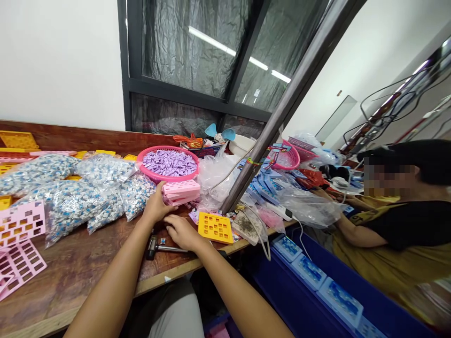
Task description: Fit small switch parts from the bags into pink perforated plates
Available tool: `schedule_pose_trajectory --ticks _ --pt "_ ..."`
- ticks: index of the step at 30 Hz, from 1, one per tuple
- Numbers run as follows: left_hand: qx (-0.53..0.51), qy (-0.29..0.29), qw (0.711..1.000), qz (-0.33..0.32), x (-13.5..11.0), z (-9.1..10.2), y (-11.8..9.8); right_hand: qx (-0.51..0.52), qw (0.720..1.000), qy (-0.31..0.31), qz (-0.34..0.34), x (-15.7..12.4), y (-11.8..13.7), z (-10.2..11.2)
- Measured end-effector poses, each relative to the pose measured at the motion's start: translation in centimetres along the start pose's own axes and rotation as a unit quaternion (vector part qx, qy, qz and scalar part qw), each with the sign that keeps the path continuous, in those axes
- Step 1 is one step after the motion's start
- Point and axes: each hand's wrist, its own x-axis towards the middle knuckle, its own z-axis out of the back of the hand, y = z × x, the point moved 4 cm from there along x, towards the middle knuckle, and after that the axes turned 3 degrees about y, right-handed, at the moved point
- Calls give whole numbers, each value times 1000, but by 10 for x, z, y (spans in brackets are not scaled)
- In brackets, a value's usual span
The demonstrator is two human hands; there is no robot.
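My left hand (pixel 154 205) grips the left end of a stack of pink plastic panels (pixel 181 192) lying in front of a pink basket (pixel 148 171) filled with purple pieces (pixel 171 162). Just below the stack, my right hand (pixel 181 232) is over the table with loosely bent fingers and nothing visible in them. A hammer (pixel 152 247) with a metal shaft lies under and beside my right hand. Close to the hammer head sits a small blue-and-white piece (pixel 162 241). Right of my right hand is a yellow panel with square holes (pixel 215 228).
Clear bags of blue-and-white pieces (pixel 75 202) line the left, near pink grid panels (pixel 26 263). A slanting metal post (pixel 275 122) rises at the right of the table. Blue panels (pixel 308 271) lie in a blue bin. Another person (pixel 398 225) sits at the right.
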Motion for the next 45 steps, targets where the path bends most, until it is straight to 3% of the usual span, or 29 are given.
schedule_pose_trajectory --ticks 4,8,11,15,20,23,25,28,31,36,41,45 --pt "-3 42 998 -43 -2 -3 1 16 998 -37 -55 -37 -6 24" --pt "-8 97 993 -68 -9 0 -1 51 995 12 -82 -65 -2 27" --pt "-13 121 990 -75 -17 8 -3 50 995 18 -86 -59 5 17" --pt "17 109 992 -64 -34 35 -3 45 994 1 -102 -25 13 0" --pt "93 61 993 -38 -85 86 9 58 990 -70 -112 7 23 -18" --pt "140 38 989 -17 -130 112 19 80 987 -103 -92 2 27 -21" --pt "165 33 986 -10 -156 119 24 82 983 -137 -95 -11 25 -15" --pt "188 38 981 -11 -177 114 25 59 967 -211 -131 -35 15 6" --pt "219 71 973 -38 -177 96 16 -28 956 -259 -135 -42 7 30" --pt "234 107 964 -66 -156 74 6 -239 956 -163 -39 -14 -7 44" --pt "203 82 974 -58 -143 82 16 -252 948 -187 -53 -8 -27 50" --pt "175 39 983 -44 -156 88 15 -243 947 -204 -49 -11 -30 43"
